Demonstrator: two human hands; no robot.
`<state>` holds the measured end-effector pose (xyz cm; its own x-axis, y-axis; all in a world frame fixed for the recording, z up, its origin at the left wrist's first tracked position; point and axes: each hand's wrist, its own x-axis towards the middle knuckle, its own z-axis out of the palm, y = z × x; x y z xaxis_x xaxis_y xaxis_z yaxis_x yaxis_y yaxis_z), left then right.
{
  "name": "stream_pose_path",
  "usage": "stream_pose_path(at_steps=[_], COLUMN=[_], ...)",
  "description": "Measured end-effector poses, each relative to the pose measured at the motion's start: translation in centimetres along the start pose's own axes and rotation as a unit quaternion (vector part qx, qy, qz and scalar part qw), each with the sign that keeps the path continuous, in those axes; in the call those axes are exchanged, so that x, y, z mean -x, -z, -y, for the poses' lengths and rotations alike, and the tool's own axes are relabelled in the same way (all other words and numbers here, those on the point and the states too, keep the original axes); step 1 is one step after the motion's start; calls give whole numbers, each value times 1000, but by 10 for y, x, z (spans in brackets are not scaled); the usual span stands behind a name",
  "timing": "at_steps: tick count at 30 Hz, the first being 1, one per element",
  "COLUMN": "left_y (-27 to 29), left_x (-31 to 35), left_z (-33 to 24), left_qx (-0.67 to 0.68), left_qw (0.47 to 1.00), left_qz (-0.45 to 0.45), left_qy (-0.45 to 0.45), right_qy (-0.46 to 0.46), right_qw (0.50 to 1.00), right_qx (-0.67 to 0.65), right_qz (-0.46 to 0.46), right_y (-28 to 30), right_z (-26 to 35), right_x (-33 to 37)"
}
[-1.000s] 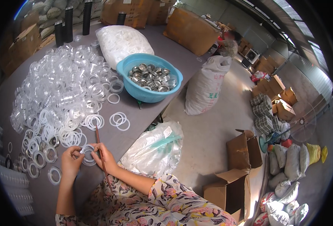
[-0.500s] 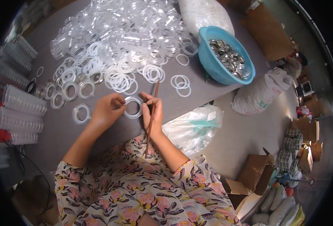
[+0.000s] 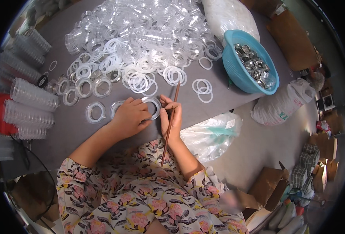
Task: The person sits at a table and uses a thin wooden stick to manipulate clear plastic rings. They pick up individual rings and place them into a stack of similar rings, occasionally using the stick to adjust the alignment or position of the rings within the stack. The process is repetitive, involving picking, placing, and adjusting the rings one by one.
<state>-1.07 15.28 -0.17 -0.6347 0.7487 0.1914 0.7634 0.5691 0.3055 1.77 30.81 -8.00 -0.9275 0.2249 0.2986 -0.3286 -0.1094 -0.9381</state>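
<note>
A clear plastic ring with a white inner band (image 3: 157, 102) stands between my hands over the table's near part. My left hand (image 3: 130, 119) curls its fingers at the ring's left rim, and they hide part of it. My right hand (image 3: 172, 119) grips a thin reddish-brown stick (image 3: 165, 149), with its fingertips against the ring's right edge. Another ring (image 3: 114, 108) lies partly behind my left hand. Farther left is a similar ring (image 3: 95, 118). Beyond the hands lie loose flat white rings (image 3: 138, 82) and several rings with silvery inserts (image 3: 102, 86).
A big heap of clear plastic rings (image 3: 153, 23) covers the table's far part. A blue basket (image 3: 231, 64) of metal caps stands at the right, by a white bag (image 3: 235, 19). Stacked clear cups (image 3: 33, 93) line the left. A plastic bag (image 3: 211, 136) hangs off the table edge.
My left hand has come to the ring and closed its fingers at the ring's left rim. My right hand keeps the stick. The whole view has shifted, so the table appears farther right.
</note>
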Motion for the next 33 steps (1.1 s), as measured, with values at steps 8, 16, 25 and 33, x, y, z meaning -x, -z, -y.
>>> stream_pose_path(at_steps=[8, 16, 25, 33], left_y=[11, 11, 3, 5], left_x=[-46, -61, -64, -40], left_z=[76, 107, 31, 103], left_qx=[-94, 144, -37, -95], left_qw=[922, 899, 956, 948], left_qz=[-347, -329, -273, -226], left_qy=[140, 252, 96, 202], right_qy=[7, 18, 35, 62], right_qw=[998, 999, 995, 972], right_qx=[47, 41, -29, 213], right_qz=[40, -1, -86, -79], right_y=[0, 0, 5, 49], right_z=[3, 4, 2, 8], right_x=[-1, -2, 0, -22])
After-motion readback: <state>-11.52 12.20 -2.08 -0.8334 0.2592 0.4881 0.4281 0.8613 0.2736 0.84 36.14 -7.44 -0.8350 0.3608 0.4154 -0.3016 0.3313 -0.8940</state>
